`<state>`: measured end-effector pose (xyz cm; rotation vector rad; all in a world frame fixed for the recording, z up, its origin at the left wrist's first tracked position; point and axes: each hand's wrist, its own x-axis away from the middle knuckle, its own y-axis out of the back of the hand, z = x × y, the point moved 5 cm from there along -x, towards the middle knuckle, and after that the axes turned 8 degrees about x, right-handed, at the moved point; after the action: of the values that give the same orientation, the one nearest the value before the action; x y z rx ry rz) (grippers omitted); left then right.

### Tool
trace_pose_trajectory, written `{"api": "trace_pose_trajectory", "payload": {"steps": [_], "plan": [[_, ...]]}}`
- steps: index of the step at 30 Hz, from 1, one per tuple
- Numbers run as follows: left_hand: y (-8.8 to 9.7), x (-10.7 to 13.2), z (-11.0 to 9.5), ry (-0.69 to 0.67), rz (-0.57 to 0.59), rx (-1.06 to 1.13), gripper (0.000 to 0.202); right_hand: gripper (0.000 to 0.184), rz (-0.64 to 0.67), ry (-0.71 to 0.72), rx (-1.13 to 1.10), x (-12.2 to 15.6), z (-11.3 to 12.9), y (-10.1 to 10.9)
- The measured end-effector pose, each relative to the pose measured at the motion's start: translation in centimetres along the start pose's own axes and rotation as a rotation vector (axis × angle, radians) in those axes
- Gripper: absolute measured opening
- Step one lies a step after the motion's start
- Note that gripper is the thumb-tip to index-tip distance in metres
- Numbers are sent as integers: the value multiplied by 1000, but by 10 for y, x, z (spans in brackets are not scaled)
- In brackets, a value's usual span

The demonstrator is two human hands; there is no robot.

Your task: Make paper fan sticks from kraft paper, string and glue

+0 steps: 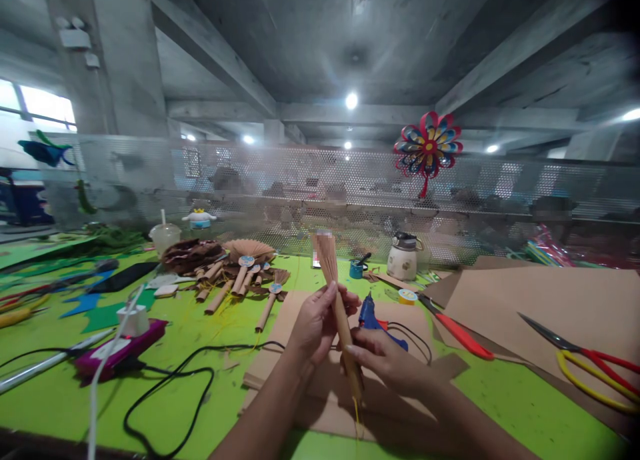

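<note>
The left hand (pixel 316 323) was closed around the middle of a folded brown paper fan (pixel 336 293), thumb and fingers pinching the pleats together so the stack could not spring open. The right hand (pixel 384 360) gripped the same fan lower down, fingers pressed on its narrow handle end, which seemed to steady the piece while the upper pleats flared slightly above the left hand. The fan stood nearly upright, lifted clear of the counter (pixel 500 393) and in front of the person's chest, probably so both ends could be seen at once. A thin yellow strand hung from its lower tip.

Just beyond the hands lay a blue glue gun (pixel 369 313) on a sheet of brown cardboard (pixel 320 393), its black cord trailing off to the right, near enough to reach without moving. To the right, red-handled scissors (pixel 457 332) and a second pair with red and yellow loops (pixel 595 367) rested on larger cardboard sheets. To the left, a heap of finished paper fans (pixel 240 273) was laid well apart from the working spot, keeping the cardboard free. A pink power strip (pixel 120 347) sat further left with cables running across the green surface. On the mesh screen behind hung a colourful paper pinwheel (pixel 428 145).
</note>
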<state>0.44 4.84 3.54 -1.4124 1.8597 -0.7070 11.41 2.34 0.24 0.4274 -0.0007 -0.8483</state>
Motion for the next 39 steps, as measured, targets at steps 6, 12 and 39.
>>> {"api": "trace_pose_trajectory", "payload": {"steps": [6, 12, 39], "plan": [[-1, 1, 5, -14, 45, 125, 17, 31, -28, 40, -3, -1, -4, -2], [2, 2, 7, -18, 24, 167, 17, 33, -23, 41, -25, -2, -3, -2], [10, -11, -16, -145, -98, 2, 34, 16, -205, -127, -158, -4, -13, -22]]}}
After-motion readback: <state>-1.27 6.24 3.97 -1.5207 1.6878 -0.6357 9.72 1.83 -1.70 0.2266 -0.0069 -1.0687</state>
